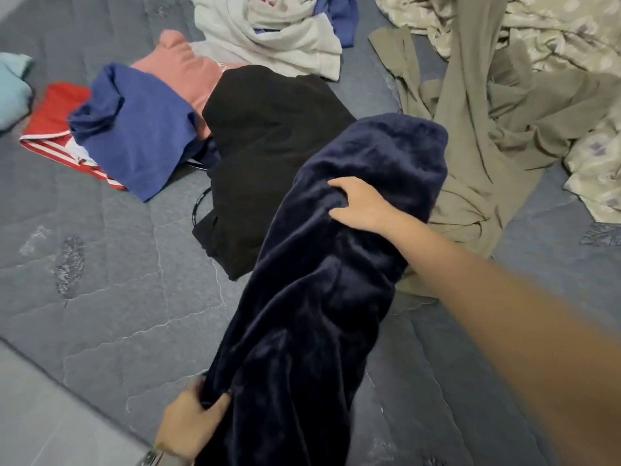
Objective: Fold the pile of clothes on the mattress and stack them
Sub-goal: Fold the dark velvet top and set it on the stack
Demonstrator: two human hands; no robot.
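Note:
A long dark navy velvet garment (319, 280) stretches from the bottom centre toward the middle of the grey quilted mattress (111, 280). My left hand (191, 422) grips its near edge at the bottom. My right hand (363, 206) grips a fold near its far end, fingers dug into the fabric. Beyond it lies a black garment (268, 156). To the left are a blue shirt (141, 129), a pink piece (181, 68) and a red striped piece (53, 129), loosely overlapping.
An olive-green garment (484, 136) sprawls to the right, beside a cream patterned sheet (571, 45). A white-grey top (268, 31) lies at the back, a pale teal cloth (13, 89) at far left. The mattress edge and floor (50, 415) show bottom left.

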